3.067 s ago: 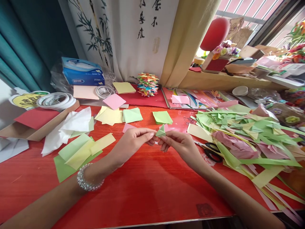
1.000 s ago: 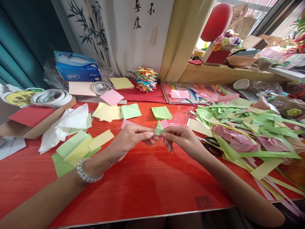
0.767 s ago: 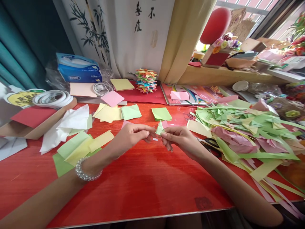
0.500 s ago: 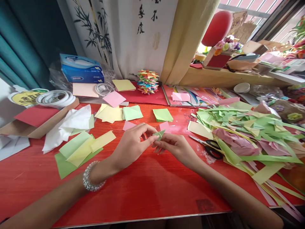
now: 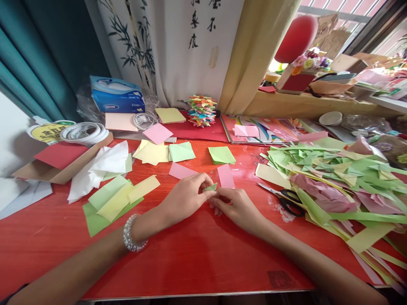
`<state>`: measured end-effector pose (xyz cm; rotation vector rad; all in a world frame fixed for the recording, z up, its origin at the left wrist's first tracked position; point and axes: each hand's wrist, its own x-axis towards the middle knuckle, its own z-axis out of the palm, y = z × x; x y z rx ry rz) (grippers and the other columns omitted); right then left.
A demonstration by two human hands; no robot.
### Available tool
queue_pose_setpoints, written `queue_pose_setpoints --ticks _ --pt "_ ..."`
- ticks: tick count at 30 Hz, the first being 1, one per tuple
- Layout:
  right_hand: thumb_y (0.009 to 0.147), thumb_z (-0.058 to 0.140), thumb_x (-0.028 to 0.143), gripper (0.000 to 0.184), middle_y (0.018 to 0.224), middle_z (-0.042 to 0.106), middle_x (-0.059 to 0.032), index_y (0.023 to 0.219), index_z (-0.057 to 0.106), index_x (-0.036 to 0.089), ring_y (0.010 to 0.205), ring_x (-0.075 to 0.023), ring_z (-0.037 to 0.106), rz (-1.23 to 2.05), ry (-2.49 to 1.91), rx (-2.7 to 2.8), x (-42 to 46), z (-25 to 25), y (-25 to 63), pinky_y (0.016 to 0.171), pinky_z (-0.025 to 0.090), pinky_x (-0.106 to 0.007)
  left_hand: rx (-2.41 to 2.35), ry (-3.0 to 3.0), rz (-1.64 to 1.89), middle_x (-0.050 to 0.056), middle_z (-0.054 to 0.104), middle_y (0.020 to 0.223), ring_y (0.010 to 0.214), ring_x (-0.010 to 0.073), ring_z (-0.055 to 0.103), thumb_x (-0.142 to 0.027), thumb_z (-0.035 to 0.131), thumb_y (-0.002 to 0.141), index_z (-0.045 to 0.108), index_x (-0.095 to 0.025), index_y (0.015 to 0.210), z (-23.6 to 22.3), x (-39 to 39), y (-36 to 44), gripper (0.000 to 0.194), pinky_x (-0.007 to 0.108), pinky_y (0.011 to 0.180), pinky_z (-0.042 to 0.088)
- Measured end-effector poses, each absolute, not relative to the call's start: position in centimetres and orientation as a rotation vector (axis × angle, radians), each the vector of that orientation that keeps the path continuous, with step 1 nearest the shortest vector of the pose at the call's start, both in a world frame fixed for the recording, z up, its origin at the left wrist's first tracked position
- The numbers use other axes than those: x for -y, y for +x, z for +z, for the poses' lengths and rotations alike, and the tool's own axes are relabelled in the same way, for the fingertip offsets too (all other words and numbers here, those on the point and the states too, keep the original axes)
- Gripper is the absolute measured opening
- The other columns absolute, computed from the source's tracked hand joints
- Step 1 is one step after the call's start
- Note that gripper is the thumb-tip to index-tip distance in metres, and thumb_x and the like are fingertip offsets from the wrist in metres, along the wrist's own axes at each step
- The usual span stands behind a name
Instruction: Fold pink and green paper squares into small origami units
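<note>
A small folded piece of green paper (image 5: 211,187) is pinched between my two hands above the red table. My left hand (image 5: 187,195), with a beaded bracelet (image 5: 129,232) at the wrist, grips it with thumb and fingers from the left. From the right, the fingertips of my right hand (image 5: 238,207) close on its other end, partly hiding it. Two pink paper slips lie just beyond my hands, one (image 5: 182,170) at the left and one (image 5: 225,176) at the right. Farther back sits a stack of green paper squares (image 5: 221,155).
Black-handled scissors (image 5: 286,200) lie right of my hands, beside a heap of folded green pieces (image 5: 327,163) and paper strips. Yellow and green sheets (image 5: 114,203) lie at left, near a cardboard tray (image 5: 60,169). A layered paper ornament (image 5: 202,111) stands at the back.
The view has shifted a little to the left. Both hands sit slightly lower and nearer to me, with the green piece turned flatter between the fingers. More of the pink slips shows.
</note>
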<state>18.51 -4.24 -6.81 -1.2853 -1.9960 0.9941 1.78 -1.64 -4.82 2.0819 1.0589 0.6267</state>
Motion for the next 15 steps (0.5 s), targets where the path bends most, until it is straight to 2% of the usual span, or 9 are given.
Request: queue_pose_setpoints --ticks 5,8,10,12,15 --pt "0.087 0.044 0.024 0.019 0.06 0.059 -0.0005 0.075 0.055 0.015 0.051 -0.0114 0.058 1.278 -1.28 1.93 4.4 -7.2 18.3 0.053 0.046 -0.022 -1.112 2.308 0.564 -0.001 0.057 0.072 0.066 0.0112 0.053 -0.022 0.045 0.089 0.044 -0.018 0.073 -5.8 1.9 2.0 0.017 0.021 0.057 0.042" --pt "0.089 0.042 0.027 0.019 0.06 0.059 0.0004 0.078 0.054 0.016 0.052 -0.0114 0.059 1.282 -1.264 1.949 4.4 -8.0 18.1 0.053 0.048 -0.021 -1.099 2.418 0.493 -0.002 0.059 0.07 0.062 0.0107 0.054 -0.027 0.047 0.089 0.048 -0.017 0.074 -5.7 1.3 1.7 0.018 0.02 0.054 0.041" --pt "0.09 0.039 0.032 0.024 0.061 0.06 0.0004 0.075 0.051 0.017 0.051 -0.0106 0.06 1.162 -1.305 2.045 4.3 -8.4 17.9 0.05 0.047 -0.02 -1.075 2.506 0.432 -0.002 0.062 0.071 0.062 0.0115 0.056 -0.035 0.05 0.087 0.054 -0.018 0.076 -4.6 0.4 0.8 0.021 0.02 0.054 0.042" --pt "0.091 0.038 0.033 0.028 0.056 0.059 0.0007 0.071 0.05 0.017 0.047 -0.0103 0.058 1.064 -1.31 2.109 4.0 -8.1 17.9 0.047 0.045 -0.019 -1.151 2.593 0.444 0.002 0.065 0.087 0.08 0.0168 0.059 -0.041 0.051 0.085 0.057 -0.019 0.089 -2.7 -0.4 -1.0 0.024 0.026 0.068 0.045" --pt "0.09 0.038 0.03 0.027 0.059 0.061 -0.0022 0.072 0.053 0.017 0.052 -0.0126 0.058 0.809 -1.341 2.161 3.8 -6.2 18.8 0.051 0.042 -0.022 -1.417 2.665 0.556 0.008 0.059 0.113 0.106 0.0229 0.051 -0.037 0.037 0.092 0.057 -0.018 0.101 -0.2 -0.4 -5.1 0.029 0.035 0.089 0.039"
